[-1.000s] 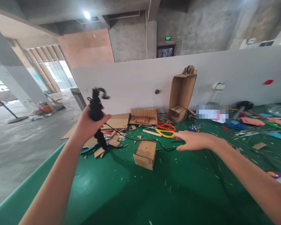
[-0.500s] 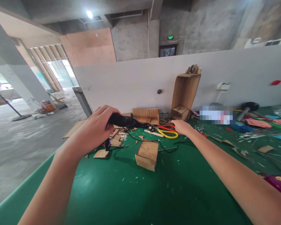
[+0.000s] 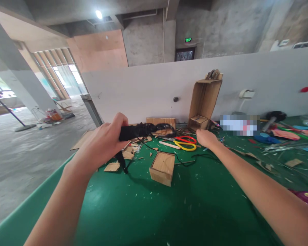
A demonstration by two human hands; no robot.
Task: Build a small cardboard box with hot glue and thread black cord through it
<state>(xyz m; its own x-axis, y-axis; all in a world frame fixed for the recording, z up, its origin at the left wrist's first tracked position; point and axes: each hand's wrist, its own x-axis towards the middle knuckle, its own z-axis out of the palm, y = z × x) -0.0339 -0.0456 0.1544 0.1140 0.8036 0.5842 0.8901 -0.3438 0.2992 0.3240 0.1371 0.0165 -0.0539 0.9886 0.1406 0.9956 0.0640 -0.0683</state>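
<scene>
"Gripping what, exactly, is the left hand (image 3: 101,141)?"

"A black tool (image 3: 133,132), fingers closed round its thick end. It is raised above the green tabletop (image 3: 113,215), probably to keep it clear of the cardboard scraps (image 3: 112,167)."

"And its direction?"

"Long axis nearly level, running left to right, looped tip toward the right; a dark leg (image 3: 121,160) slants down below the hand."

"The right hand (image 3: 206,138)?"

"Fingers curled in, near the foot of the tall cardboard box (image 3: 205,99); whether they pinch anything, one cannot tell. That box stands on end by the white partition (image 3: 143,92), perhaps for support."
</scene>
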